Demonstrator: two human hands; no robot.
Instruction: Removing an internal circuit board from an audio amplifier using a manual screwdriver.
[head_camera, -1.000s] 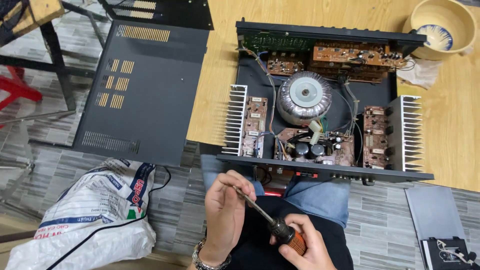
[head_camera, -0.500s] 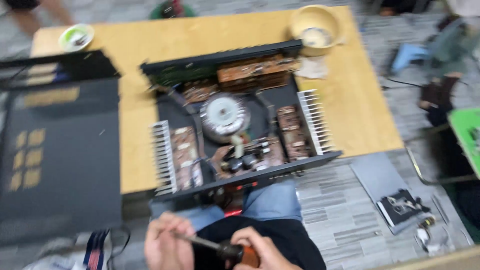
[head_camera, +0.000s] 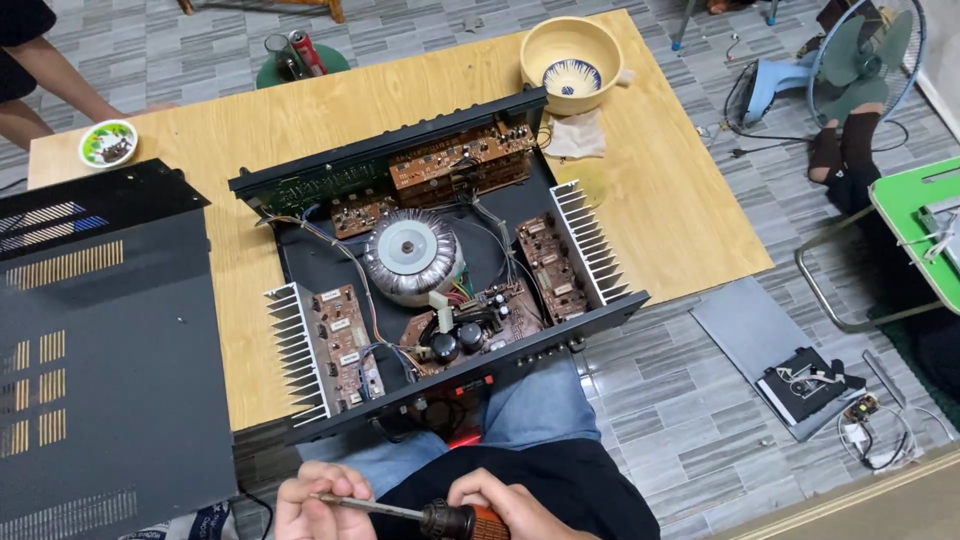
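Screwdriver (head_camera: 420, 514) sits bottom centre of frame, over the lap: right hand (head_camera: 505, 510) wraps the handle, left hand (head_camera: 315, 505) pinches the shaft. Open amp (head_camera: 430, 270) w/ bare boards just above on table (head_camera: 660, 200); a slipped tip could gouge a board.

head view, steeply down, over table (head_camera: 660, 215)

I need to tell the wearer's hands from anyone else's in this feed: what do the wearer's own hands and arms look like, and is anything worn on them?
Only the left hand and right hand show, at the bottom edge. Both are bare: no gloves, and no rings that I can make out. The wrists and forearms are cut off by the frame, so sleeves or a watch cannot be told.
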